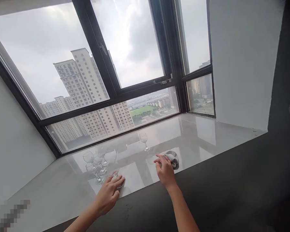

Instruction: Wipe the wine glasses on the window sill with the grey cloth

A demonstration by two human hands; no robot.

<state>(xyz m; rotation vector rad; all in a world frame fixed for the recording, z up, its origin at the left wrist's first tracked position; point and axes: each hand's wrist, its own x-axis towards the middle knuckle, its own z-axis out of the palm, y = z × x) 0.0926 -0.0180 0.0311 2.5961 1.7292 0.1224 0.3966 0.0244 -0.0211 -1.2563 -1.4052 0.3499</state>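
My left hand (108, 191) is low over the glossy sill, its fingers closed around a clear wine glass (115, 174) that they partly cover. Close beyond that hand, several more stemmed glasses (96, 166) stand in a cluster. A single wine glass (143, 140) is upright farther back, nearer the window. My right hand (164, 169) is at the sill's front with thumb and forefinger apart and pointing left. Against its far right side lies a crumpled grey-white cloth (173, 158), which the hand touches and partly hides.
The pale, reflective windowsill (60, 190) has a front edge that drops to a dark area below. Dark window frames (135, 91) bound the back. White walls (241, 64) close in both sides. Tall buildings (84, 83) show outside.
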